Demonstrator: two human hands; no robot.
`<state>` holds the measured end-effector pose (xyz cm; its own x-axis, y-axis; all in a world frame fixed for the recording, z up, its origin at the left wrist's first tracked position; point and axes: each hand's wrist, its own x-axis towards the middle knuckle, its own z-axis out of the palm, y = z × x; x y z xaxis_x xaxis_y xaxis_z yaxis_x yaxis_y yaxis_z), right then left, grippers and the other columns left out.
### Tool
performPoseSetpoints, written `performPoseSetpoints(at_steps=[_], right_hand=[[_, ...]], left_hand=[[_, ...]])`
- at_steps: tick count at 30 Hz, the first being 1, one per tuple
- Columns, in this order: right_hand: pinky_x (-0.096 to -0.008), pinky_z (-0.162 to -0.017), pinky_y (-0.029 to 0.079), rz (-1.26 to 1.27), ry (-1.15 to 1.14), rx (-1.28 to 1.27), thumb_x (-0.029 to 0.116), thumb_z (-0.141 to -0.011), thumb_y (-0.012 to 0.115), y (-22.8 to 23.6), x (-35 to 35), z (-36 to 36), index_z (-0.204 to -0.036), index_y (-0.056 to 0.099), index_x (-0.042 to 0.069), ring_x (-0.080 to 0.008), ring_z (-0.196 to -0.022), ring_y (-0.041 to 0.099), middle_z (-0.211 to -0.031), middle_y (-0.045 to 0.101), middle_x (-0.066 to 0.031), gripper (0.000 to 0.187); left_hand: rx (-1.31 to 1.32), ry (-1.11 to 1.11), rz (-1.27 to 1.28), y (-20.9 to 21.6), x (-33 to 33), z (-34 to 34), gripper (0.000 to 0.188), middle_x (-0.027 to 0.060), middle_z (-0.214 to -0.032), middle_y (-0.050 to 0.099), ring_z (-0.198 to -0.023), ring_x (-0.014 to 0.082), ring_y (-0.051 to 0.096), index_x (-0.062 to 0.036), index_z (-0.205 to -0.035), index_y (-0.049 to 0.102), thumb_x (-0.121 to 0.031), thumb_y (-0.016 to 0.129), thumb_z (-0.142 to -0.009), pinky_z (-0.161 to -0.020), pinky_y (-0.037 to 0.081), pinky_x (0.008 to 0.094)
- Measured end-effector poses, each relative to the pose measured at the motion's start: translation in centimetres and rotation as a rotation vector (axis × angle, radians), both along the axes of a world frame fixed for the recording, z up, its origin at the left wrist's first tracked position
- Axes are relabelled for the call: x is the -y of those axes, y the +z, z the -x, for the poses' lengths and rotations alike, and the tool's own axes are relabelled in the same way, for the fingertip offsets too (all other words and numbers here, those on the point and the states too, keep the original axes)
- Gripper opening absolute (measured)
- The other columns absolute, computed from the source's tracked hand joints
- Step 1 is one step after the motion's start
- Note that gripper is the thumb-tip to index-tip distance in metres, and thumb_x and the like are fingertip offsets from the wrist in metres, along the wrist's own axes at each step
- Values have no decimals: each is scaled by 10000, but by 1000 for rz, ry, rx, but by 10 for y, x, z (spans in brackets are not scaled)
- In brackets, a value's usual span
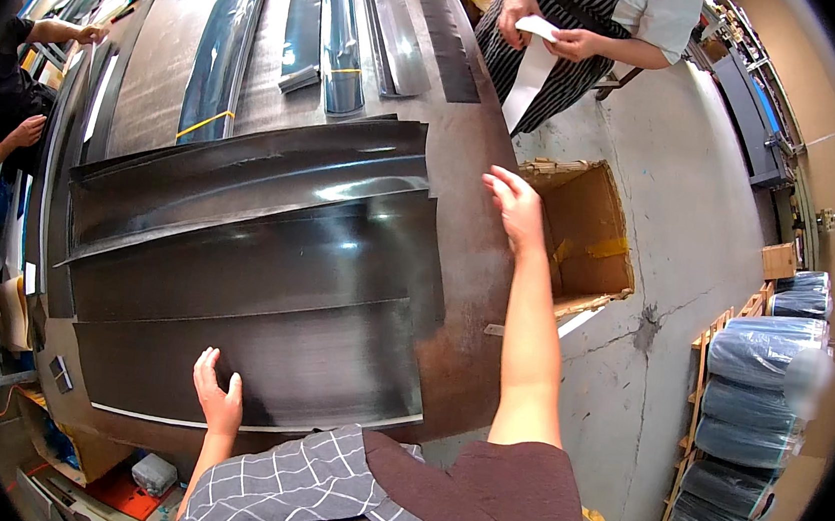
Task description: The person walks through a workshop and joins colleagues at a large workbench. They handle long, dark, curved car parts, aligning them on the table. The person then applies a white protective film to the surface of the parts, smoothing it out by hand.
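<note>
Black sheet [317, 361] lies beneath the left hand [219, 394], any lettering indistinct.

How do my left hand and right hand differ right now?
Place: your left hand is over the nearest black sheet, while your right hand is by the right edge of the table, near the open cardboard box.
Reach: the right hand is stretched farther forward than the left hand.
Shared: both hands are bare, with nothing visibly held.
</note>
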<state>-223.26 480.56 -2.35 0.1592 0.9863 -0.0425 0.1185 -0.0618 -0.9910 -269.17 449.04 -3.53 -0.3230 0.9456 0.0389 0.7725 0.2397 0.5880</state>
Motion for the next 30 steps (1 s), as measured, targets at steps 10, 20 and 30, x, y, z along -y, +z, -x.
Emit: performPoseSetpoints(at_steps=[10, 20, 30], right_hand=[[-327, -791, 538, 67, 138, -830, 307, -995, 454, 25, -38, 67, -1146, 585, -11, -231, -919, 669, -976, 687, -155, 376], [-382, -988, 437, -156, -69, 442, 114, -715, 596, -50, -81, 69, -1107, 626, -18, -343, -1098, 588, -1145, 629, -214, 415], [-425, -764, 500, -85, -98, 494, 203, -766, 619, -45, -82, 116, -966, 686, 49, -368, -856, 638, -887, 677, -184, 261]], left_hand=[[26, 45, 24, -5, 3, 0, 478, 177, -1285, 491, -1224, 339, 441, -4, -1189, 536, -31, 639, -723, -1060, 327, 422], [14, -44, 11, -4, -17, -11, 472, 183, -1286, 493, -1234, 353, 431, -17, -1177, 542, -35, 650, -718, -1060, 329, 440], [-10, -48, -42, -5, -10, -5, 471, 201, -1251, 491, -1200, 370, 442, -6, -1140, 542, -27, 652, -682, -1040, 342, 451]])
